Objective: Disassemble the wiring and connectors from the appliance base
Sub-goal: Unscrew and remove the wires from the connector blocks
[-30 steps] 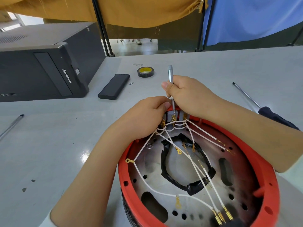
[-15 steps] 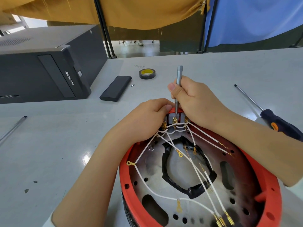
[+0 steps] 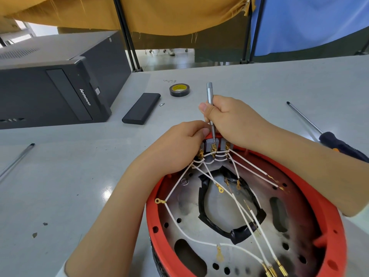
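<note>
The round appliance base [image 3: 157, 220] has a red plastic rim and a perforated metal plate, and lies on the table in front of me. White wires [image 3: 239, 208] with gold terminals fan out from a grey connector block [image 3: 209, 145] at the far rim. My right hand [image 3: 235, 118] grips a thin silver screwdriver [image 3: 209, 92] upright, its tip down on a gold terminal of the block. My left hand [image 3: 179, 144] curls over the block's left side, fingers on the rim and the wires there. A black gasket loop [image 3: 201, 198] lies in the plate's middle.
A black computer tower [image 3: 56, 84] lies at the left. A black flat case [image 3: 141, 110], a small screw bit [image 3: 162, 104] and a tape roll [image 3: 179, 89] lie beyond the base. A long black-handled screwdriver [image 3: 327, 136] is at right, a metal rod [image 3: 16, 160] at left.
The silver screwdriver has tilted slightly in my right hand as it works at the connector block. My left hand stays on the block. The view has shifted a little.
</note>
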`<state>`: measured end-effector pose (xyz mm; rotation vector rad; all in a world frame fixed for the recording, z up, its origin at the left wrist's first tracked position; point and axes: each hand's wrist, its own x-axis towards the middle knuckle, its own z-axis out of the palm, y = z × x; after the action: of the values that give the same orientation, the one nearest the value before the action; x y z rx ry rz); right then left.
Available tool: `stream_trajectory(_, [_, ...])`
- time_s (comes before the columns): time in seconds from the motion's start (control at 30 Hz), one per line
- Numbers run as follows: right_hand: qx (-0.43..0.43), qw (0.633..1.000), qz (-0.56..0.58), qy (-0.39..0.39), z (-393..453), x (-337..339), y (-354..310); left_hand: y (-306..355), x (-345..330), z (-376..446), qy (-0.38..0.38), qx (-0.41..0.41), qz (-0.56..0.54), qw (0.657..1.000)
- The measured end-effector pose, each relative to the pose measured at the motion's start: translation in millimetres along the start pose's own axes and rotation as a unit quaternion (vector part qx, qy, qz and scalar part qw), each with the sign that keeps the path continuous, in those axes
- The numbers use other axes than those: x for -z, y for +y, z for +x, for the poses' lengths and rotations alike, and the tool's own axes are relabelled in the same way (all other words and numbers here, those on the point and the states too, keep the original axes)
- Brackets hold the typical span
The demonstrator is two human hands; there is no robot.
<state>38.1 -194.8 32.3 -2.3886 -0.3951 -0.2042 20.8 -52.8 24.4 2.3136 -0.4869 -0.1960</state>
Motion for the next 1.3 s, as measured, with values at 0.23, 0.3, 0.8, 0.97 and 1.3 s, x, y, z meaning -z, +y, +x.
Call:
stream_trajectory(0.23, [-0.006, 0.994, 0.097, 0.042, -10.0, 1.2, 3.4, -2.6, -0.5, 1.3, 0.01, -0.004, -0.002, 1.0])
stream_trajectory(0.3, [-0.001, 0.995, 0.093, 0.041, -11.0, 0.8, 2.3, -1.6, -0.6, 0.6, 0.009, -0.004, -0.001, 1.0])
stream_trajectory(0.8, [-0.004, 0.999, 0.019, 0.027, -3.5, -0.6, 1.6, -1.0, -0.1, -0.1, -0.001, -0.001, -0.007, 1.0])
stream_trajectory(0.97, [-0.014, 0.987, 0.148, 0.064, -7.3, 1.9, 4.8, -2.2, 2.9, -1.2, -0.019, -0.018, -0.049, 0.998])
stream_trajectory(1.3, [-0.022, 0.974, 0.223, 0.013, -12.7, 28.4, -1.8, -2.6, 7.9, -7.4, -0.004, 0.021, 0.031, 0.999])
